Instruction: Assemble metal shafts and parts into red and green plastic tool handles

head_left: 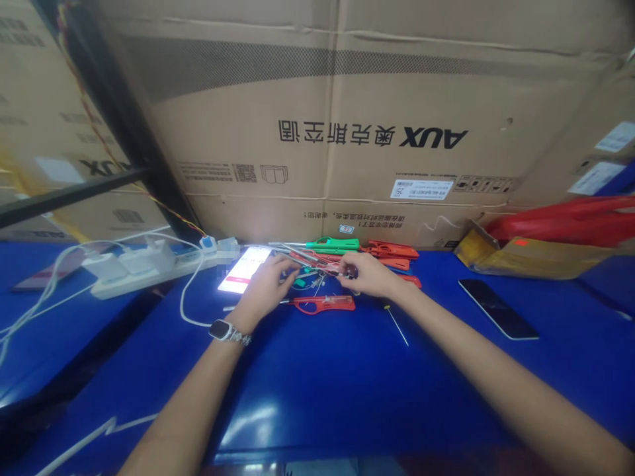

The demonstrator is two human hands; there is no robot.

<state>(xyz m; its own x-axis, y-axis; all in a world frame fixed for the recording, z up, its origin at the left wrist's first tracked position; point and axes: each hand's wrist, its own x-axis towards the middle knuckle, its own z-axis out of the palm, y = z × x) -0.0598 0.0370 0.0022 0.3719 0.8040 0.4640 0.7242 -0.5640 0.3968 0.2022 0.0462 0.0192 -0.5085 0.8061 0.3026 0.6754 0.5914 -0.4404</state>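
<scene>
My left hand (265, 285), with a watch (221, 329) on its wrist, has thumb and fingers drawn together at the left side of a pile of loose parts; what it pinches is unclear. Across the pile, my right hand (368, 274) is closed around something small and dark, mostly hidden by the fingers. Thin metal tubes and small green and clear pieces (316, 281) lie between the hands. A red long-necked lighter (327, 303) rests just in front of them. Behind are a green lighter (338, 245) and several red and orange lighters (394, 250).
A lit phone (243, 272) lies by my left hand, beside a white power strip (149, 268) with cables. Farther right are a thin yellow-tipped rod (398, 328), a dark phone (497, 309) and an open carton (526, 258) with red plastic. Large cardboard boxes (317, 86) wall the back.
</scene>
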